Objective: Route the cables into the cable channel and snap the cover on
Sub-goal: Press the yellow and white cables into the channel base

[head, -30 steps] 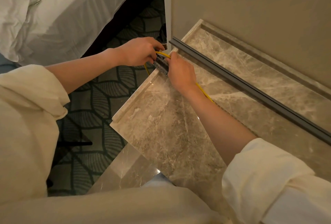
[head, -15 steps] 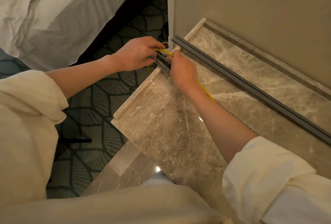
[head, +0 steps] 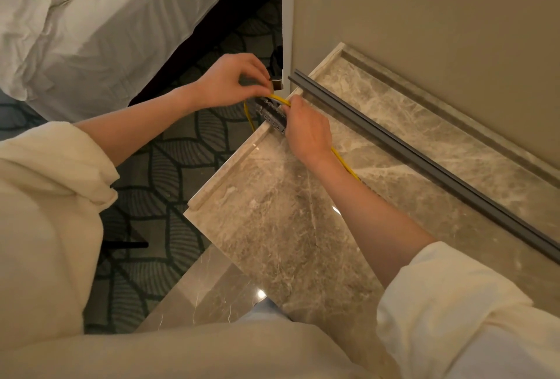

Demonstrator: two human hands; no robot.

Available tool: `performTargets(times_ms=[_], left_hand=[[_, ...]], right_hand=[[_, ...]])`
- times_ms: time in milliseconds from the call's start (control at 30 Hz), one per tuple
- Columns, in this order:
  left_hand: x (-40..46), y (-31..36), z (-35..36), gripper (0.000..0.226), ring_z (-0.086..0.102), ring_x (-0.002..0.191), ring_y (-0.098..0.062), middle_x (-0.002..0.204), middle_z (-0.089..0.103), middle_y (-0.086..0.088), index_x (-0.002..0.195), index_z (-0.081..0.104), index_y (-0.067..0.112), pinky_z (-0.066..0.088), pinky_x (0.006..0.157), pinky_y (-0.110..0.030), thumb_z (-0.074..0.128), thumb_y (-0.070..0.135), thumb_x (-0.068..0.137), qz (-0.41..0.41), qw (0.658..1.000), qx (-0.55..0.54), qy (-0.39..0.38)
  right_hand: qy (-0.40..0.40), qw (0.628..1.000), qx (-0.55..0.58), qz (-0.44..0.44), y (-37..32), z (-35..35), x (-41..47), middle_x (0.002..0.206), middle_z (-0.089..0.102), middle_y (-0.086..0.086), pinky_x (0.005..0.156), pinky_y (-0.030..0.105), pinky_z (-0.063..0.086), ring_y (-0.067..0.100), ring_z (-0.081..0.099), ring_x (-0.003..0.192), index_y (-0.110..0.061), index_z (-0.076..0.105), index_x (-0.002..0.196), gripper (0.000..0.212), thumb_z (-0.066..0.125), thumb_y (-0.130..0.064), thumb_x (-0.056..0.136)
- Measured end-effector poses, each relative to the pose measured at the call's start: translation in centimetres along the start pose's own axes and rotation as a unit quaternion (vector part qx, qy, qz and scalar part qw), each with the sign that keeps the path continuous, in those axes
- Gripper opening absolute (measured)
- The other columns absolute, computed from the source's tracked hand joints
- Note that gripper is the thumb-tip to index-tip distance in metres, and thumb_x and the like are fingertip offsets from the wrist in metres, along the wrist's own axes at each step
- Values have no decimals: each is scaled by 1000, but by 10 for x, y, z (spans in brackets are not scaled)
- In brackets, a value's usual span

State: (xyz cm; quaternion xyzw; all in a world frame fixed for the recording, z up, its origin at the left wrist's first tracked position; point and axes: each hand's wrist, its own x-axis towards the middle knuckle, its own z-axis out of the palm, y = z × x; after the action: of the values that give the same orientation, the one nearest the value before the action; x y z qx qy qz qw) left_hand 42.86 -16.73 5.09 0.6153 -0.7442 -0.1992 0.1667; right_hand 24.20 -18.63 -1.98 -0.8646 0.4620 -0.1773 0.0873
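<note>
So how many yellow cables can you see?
1. The yellow cable runs over the slotted channel between both hands, then under the right hand. Others may be hidden.

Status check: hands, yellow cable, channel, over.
Left hand pinching thin yellow cable at slotted grey channel end. Right hand holding channel on marble ledge. Long grey cover strip off, lying alongside.

text: none readable | labels: none | brands: none | numbers: none | signs: none

A slotted grey cable channel (head: 270, 113) lies at the marble ledge's corner, a yellow cable (head: 280, 100) draped across it. The long grey cover (head: 424, 160) lies diagonally well apart.
</note>
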Motion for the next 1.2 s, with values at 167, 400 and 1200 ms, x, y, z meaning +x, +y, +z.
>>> performTargets(times_ms=[167,400,1200], left_hand=[[28,-2,2,32,61,103,-17,112,65,-6,120,59,13,48,95,-35,50,29,94,-94,975,-79,-184],[46,-20,7,54,57,99,-7,101,65,8,90,65,32,32,94,-31,38,76,76,-168,938,-82,-293],[53,-41,19,50,51,55,-8,58,56,2,54,57,17,38,64,-23,45,45,94,-172,972,-78,-140]], right_hand=[[5,1000,-22,-14,0,3,-1,84,67,7,49,29,28,25,64,63,-10,51,99,18,45,-26,99],[22,999,-19,-19,1,5,-2,86,65,4,49,28,28,20,62,65,-11,51,98,21,41,-30,100],[74,995,-50,-48,0,5,-8,79,59,4,42,22,26,9,40,52,-11,55,92,20,50,-29,97]])
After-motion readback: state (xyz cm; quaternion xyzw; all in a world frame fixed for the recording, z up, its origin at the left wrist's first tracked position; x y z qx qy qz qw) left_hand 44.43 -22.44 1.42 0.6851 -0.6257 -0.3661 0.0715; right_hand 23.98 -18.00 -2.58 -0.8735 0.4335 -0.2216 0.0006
